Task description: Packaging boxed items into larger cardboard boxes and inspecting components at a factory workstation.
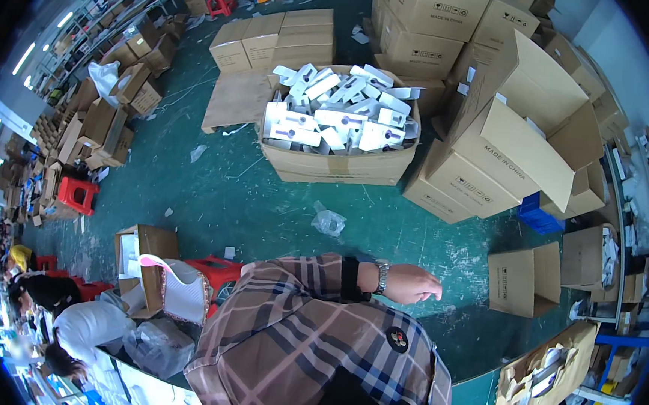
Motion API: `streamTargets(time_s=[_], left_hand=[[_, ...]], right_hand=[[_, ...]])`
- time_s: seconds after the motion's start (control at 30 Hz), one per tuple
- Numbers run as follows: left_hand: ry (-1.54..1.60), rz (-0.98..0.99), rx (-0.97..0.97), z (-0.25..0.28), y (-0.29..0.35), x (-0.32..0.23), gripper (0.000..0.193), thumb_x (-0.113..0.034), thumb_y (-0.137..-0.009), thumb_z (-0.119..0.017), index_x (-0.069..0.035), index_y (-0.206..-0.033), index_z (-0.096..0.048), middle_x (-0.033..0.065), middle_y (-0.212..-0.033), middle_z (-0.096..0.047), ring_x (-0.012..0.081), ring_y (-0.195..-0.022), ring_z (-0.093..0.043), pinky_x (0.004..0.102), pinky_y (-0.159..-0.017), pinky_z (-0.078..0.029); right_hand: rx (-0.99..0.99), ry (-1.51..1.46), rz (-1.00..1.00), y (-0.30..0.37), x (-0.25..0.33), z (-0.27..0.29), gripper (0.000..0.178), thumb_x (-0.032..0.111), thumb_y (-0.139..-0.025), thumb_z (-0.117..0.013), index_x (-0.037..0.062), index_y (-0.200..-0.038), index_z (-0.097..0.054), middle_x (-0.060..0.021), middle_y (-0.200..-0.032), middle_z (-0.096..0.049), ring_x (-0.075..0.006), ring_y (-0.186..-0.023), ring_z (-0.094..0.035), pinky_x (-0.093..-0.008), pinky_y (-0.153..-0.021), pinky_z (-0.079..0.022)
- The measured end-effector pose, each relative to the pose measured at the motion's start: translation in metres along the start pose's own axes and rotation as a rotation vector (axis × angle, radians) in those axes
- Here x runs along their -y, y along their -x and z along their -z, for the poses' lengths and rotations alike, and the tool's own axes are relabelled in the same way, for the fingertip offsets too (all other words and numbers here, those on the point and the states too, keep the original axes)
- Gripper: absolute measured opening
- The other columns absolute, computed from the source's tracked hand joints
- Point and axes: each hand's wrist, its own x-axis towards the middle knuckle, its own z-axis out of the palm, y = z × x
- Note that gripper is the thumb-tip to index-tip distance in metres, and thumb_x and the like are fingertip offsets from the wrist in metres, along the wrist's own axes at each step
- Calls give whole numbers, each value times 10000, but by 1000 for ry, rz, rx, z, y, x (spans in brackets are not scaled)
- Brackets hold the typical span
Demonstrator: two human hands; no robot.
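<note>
My left hand (407,285) reaches across in front of my body, pointing right, at the end of a plaid sleeve with a dark cuff. A metal watch (382,278) is on its wrist. The fingers are curled in, and nothing shows in them. The hand is over the green floor and touches nothing that I can see. Beyond it a crumpled clear plastic bag (328,221) lies on the floor. To its right stands an open cardboard box (514,282). My right hand is out of sight.
Ahead, a large carton (338,169) is heaped with small white boxes (339,107), next to a wooden pallet (235,107). Stacked cartons (457,185) and a blue crate (538,215) stand on the right. A red stool (218,272) and a person (93,329) are on the left.
</note>
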Motion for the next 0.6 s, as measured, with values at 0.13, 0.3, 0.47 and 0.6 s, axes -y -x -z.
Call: streamTargets(time_s=[0.13,0.3,0.47,0.6], left_hand=[[0,-75,-25,24,15,6,280,-22,-916,-544,-64,-1182,-619,103,-1062,-642,309,-949,-663,432,-799,-522],[46,-239,-96,68,52,36,289,-23,-889,-548,-72,-1165,-617,106,-1092,-635,307,-940,-660,431,-796,-525],[-35,-120,-190,158,164,88,319,-55,-862,-568,-77,-1178,-597,115,-1106,-624,319,-939,-655,441,-782,-529],[-169,110,-419,239,295,121,348,-82,-849,-579,-92,-1197,-581,130,-1121,-616,336,-936,-650,449,-759,-530]], right_hand=[[-46,-68,0,-16,22,-15,337,356,-966,-570,89,-851,-741,-152,-805,-731,-329,-790,-725,-439,-689,-580],[-101,-140,-8,-65,67,-45,351,363,-968,-567,89,-834,-740,-149,-791,-731,-323,-775,-726,-436,-680,-580],[-47,-152,23,-184,152,-71,365,369,-970,-565,88,-817,-739,-146,-777,-730,-317,-761,-728,-433,-671,-580],[18,-188,35,-266,195,-115,377,374,-971,-563,87,-803,-739,-143,-767,-730,-312,-750,-730,-430,-664,-580]])
